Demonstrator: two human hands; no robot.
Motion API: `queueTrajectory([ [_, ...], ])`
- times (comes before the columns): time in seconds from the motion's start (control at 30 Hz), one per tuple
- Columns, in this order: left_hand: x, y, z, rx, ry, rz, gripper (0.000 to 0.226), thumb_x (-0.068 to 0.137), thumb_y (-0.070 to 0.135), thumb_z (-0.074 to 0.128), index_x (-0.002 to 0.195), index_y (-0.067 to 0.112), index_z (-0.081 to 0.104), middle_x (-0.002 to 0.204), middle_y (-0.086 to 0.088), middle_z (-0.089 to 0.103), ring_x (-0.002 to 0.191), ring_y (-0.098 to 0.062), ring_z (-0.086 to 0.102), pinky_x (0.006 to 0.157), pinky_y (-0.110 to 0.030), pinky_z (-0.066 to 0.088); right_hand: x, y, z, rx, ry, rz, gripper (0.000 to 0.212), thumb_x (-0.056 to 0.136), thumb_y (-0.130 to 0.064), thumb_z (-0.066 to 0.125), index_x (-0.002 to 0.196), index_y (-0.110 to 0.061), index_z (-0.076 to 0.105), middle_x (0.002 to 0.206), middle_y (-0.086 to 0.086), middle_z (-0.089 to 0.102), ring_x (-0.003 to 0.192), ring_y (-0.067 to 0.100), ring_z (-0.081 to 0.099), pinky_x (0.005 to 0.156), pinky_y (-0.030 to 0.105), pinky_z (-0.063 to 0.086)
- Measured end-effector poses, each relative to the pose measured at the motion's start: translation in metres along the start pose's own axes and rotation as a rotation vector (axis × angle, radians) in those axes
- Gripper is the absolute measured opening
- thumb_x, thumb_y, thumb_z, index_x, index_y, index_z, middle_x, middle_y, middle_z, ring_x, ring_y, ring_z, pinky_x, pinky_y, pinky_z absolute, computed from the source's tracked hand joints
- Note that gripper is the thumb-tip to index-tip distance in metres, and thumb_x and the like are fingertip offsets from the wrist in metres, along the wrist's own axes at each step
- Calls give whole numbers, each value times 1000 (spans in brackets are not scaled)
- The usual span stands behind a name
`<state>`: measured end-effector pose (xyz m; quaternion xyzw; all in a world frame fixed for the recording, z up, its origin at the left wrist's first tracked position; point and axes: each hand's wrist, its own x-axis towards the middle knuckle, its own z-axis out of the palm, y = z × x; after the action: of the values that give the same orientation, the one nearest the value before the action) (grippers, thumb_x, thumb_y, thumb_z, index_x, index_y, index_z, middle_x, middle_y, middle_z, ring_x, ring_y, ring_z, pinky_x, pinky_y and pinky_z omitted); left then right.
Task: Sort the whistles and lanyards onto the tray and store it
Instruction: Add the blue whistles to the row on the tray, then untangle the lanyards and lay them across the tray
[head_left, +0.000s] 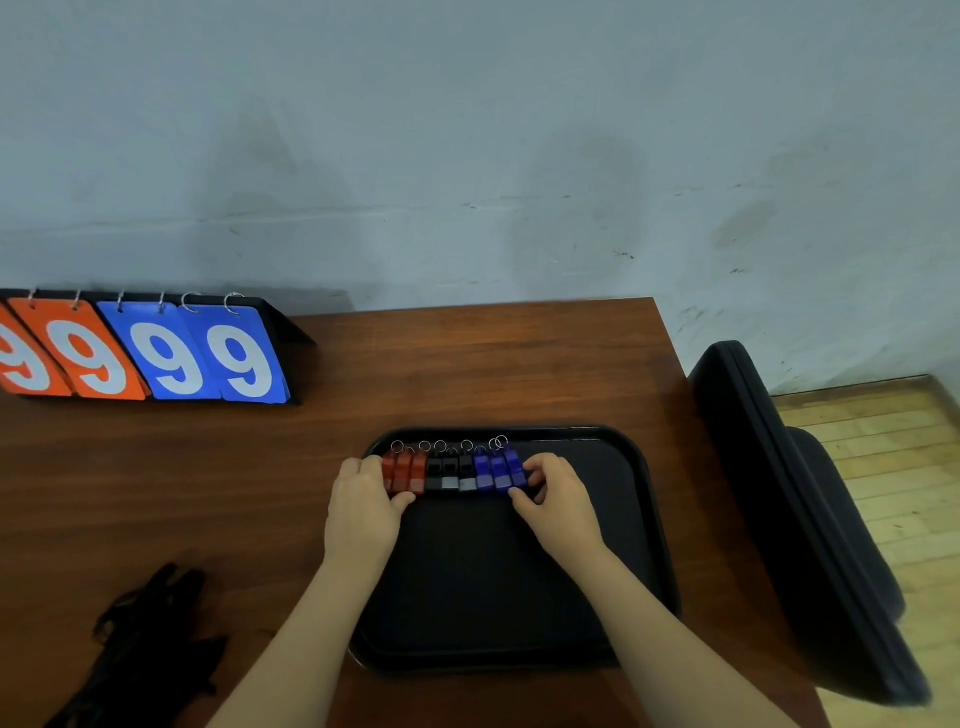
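Observation:
A black tray (631, 525) lies on the brown table in front of me. Along its far edge runs a tight row of whistles with metal rings: red whistles (405, 470) at the left, black whistles (449, 473) in the middle, blue whistles (498, 469) at the right. My left hand (363, 506) curls around the red end of the row, thumb under it. At the blue end, my right hand (558, 501) pinches the outermost blue whistle with curled fingers. A bundle of black lanyards (150, 639) lies on the table at the near left.
A flip scoreboard (150, 353) with orange and blue 9 cards stands at the back left of the table (467, 364). A black office chair (800, 519) stands close to the table's right edge. Wooden floor shows at the right, a grey wall behind.

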<state>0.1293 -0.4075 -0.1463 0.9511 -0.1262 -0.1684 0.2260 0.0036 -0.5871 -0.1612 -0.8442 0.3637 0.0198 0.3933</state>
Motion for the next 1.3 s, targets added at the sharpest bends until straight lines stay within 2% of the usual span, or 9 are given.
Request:
queueTrajectory([
  [0.13,-2,0,-1,-8,0,6,52,83,25,72,128,9,51,119,-8,52,109,-21,54,89,-32,48,-1,0,0,1,6,-4,32,89,-25,67,118,-24,55,103,-9,53,80,6,57,67,16,47],
  [0.33,-21,-2,-9,-10,24,5,51,86,25,69,131,11,50,125,-7,54,112,-20,54,91,-31,47,-17,0,-4,8,20,0,42,89,-24,68,127,-23,50,117,-7,51,88,5,55,70,13,44],
  [0.43,-37,-8,-17,-1,59,-19,52,87,25,67,134,12,48,129,-7,53,115,-20,55,92,-32,48,-31,-4,-5,9,23,-12,43,89,-24,68,128,-24,50,117,-7,51,91,5,56,75,16,46],
  [0.57,-58,-14,-26,4,81,-55,52,89,26,64,136,12,47,132,-7,52,117,-21,54,94,-34,49,-51,-15,1,-4,-11,-79,43,89,-25,67,128,-27,49,115,-9,50,87,3,55,73,15,45],
  [0.7,-82,-23,-32,10,107,-53,49,91,30,62,135,16,48,131,-4,53,115,-18,56,89,-30,50,-71,-29,13,-4,-93,-158,43,90,-26,66,129,-27,48,115,-8,53,92,5,57,83,23,51],
  [0.8,-99,-45,-36,15,132,-39,44,92,29,59,133,18,51,130,-1,55,113,-17,58,87,-31,53,-83,-41,27,-30,-131,-236,41,90,-27,65,128,-25,49,114,-8,54,91,4,57,84,22,51],
  [0.93,-114,-88,-42,75,127,-75,40,95,29,54,133,16,52,131,-2,53,114,-20,56,86,-33,53,-97,-57,51,-78,-187,-335,37,92,-27,63,127,-23,51,108,-8,54,84,2,54,77,19,48],
  [1.17,-137,-171,-63,122,281,-277,43,94,14,54,137,8,47,137,-15,44,106,-31,57,60,-32,52,-122,-96,105,-159,-341,-467,30,94,-26,61,122,-23,53,105,-9,53,82,4,54,76,21,48],
  [1.3,-136,-208,-73,126,158,-356,44,98,22,50,140,13,40,137,-11,39,95,-25,58,61,-30,50,-134,-118,133,-194,-436,-553,26,95,-26,57,120,-21,52,106,-7,52,84,6,52,74,19,44],
])
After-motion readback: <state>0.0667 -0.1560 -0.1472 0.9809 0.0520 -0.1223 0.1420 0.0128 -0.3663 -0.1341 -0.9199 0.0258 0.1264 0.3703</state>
